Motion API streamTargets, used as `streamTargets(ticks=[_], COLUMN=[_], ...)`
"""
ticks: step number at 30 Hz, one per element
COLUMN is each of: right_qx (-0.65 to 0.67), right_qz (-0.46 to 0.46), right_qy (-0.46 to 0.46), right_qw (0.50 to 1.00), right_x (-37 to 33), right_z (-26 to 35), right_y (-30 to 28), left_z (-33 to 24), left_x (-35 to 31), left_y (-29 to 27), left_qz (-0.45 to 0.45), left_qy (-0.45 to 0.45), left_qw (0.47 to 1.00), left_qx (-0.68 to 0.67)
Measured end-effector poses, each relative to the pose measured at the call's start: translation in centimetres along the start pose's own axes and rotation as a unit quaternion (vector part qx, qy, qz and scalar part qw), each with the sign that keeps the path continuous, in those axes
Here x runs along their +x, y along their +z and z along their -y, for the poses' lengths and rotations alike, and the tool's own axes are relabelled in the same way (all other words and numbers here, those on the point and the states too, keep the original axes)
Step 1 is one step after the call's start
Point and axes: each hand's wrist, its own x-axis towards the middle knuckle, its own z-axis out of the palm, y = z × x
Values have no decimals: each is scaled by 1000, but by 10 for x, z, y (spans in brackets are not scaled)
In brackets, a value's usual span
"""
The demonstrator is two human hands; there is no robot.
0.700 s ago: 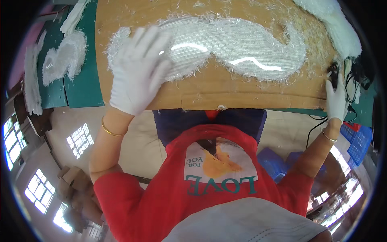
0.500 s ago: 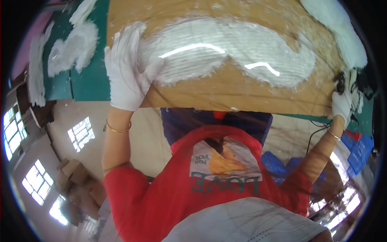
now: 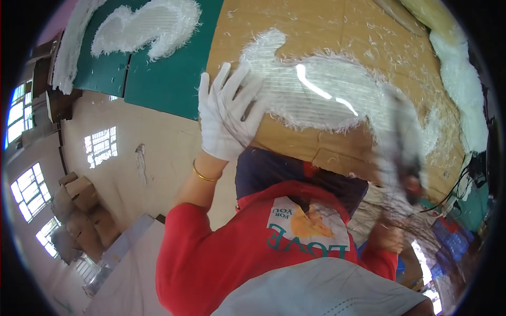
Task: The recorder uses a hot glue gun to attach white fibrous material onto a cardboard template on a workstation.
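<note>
A white, shaggy fur-like piece (image 3: 321,92) with a ribbed, shiny upper face lies on a brown cardboard sheet (image 3: 327,147). My left hand (image 3: 226,113), in a white glove, rests with fingers spread at the left end of the piece, its fingertips on or beside the fluffy edge. My right hand (image 3: 390,174), gloved too, is smeared by motion at the right end. A dark, elongated hand tool (image 3: 408,152) is in its grip, too blurred for its kind to show; it hides part of the piece's right end.
Another white fluffy piece (image 3: 153,26) lies on the green tabletop (image 3: 168,79) at the far left. A white fluffy roll (image 3: 469,89) lines the right side, with a black cable (image 3: 456,187) below it. Loose fibres dot the cardboard. Cardboard boxes (image 3: 87,200) stand on the floor at left.
My right hand has come in from the table's right edge to the fluffy piece, with a dark tool in it. The view has shifted; my left hand stays spread at the piece's left end.
</note>
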Motion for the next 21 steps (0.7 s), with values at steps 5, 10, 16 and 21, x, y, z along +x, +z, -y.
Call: streamTargets(ticks=[5,10,16,21], right_qx=[-274,-268,-204,-315], right_qz=[122,119,72,72], right_qy=[-184,-39,6,21], right_qw=[936,955,976,946], right_x=[44,53,54,58], right_z=[2,11,11,20], right_y=[114,129,133,137], left_z=[-5,19,23,23], left_x=[13,42,41,36], left_y=[4,0,1,3], left_qz=[-98,-122,-24,-71], left_qy=[-102,-135,-167,-114], left_qw=[988,954,955,975], left_qx=[-64,-239,-245,-175])
